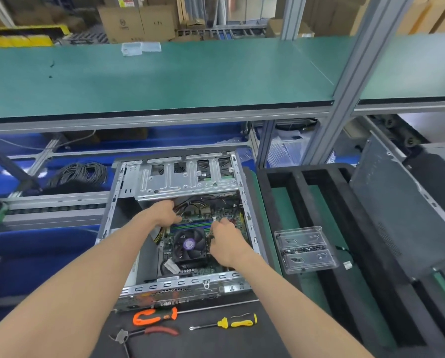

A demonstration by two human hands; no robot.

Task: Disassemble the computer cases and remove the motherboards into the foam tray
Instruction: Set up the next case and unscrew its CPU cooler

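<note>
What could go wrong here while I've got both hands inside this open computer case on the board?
1. Both hands, left hand and right hand, work among the cable bundle; lifting the motherboard with a lead still plugged could strain a connector.
2. The drive cage overhangs the board's far edge and may snag it or scrape your knuckles.
3. The screwdrivers and pliers lie near your forearms and could be knocked off.
</note>
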